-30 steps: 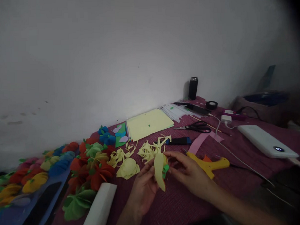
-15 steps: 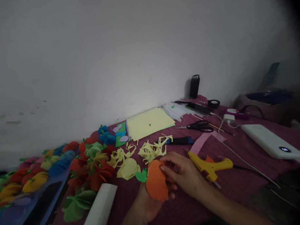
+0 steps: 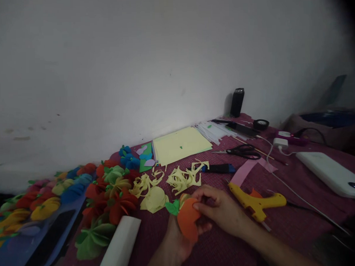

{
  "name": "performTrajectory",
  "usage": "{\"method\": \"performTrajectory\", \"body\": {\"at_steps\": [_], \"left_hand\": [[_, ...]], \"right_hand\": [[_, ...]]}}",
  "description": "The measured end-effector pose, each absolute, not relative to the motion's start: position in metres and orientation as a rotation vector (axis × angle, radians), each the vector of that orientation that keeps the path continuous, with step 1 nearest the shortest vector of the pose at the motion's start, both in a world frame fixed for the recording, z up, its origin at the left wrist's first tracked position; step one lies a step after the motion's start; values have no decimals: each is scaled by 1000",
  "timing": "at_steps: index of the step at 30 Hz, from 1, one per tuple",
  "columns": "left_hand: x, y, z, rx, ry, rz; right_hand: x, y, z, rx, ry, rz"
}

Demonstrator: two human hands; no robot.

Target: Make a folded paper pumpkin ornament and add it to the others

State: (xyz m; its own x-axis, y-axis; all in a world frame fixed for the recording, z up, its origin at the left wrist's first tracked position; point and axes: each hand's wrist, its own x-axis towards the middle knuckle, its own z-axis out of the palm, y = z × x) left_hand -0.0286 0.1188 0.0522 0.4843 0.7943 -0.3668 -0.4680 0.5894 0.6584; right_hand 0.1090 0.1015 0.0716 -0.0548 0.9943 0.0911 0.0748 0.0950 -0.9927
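An orange paper pumpkin with a green paper leaf at its upper left is held between both hands, low in the middle of the view. My left hand supports it from below and behind, its fingers partly hidden by the paper. The thumb and fingers of my right hand pinch its upper right edge. Paler paper layers show behind the orange front at the top. Right of my right hand lies a yellow hot glue gun, apart from it. Round pale yellow paper cutouts lie to the left.
Finished paper pumpkins crowd the left side, near a white paper roll. Yellow scraps, a blue-black cutter, scissors and yellow sheets lie behind the hands. A cable runs to a white power bank.
The view has swung slightly left, so things appear further right. The orange front piece has been bent or turned in my hands, and paler layers now show behind its top.
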Motion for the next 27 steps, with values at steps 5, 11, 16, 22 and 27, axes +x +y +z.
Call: {"method": "performTrajectory", "body": {"at_steps": [5,11,16,22,27], "left_hand": [[-32,131,63,455,611,912],[-33,130,63,647,663,1043],[-27,129,61,763,714,1067],[-31,130,59,781,736,1089],[-38,132,60,926,820,995]], "right_hand": [[126,111,74,-1159,-1246,1103],[134,114,69,-1159,-1180,1037],[131,110,71,-1216,-1147,1048],[127,109,66,-1143,-1187,1128],[127,107,63,-1193,-1309,1140]]}}
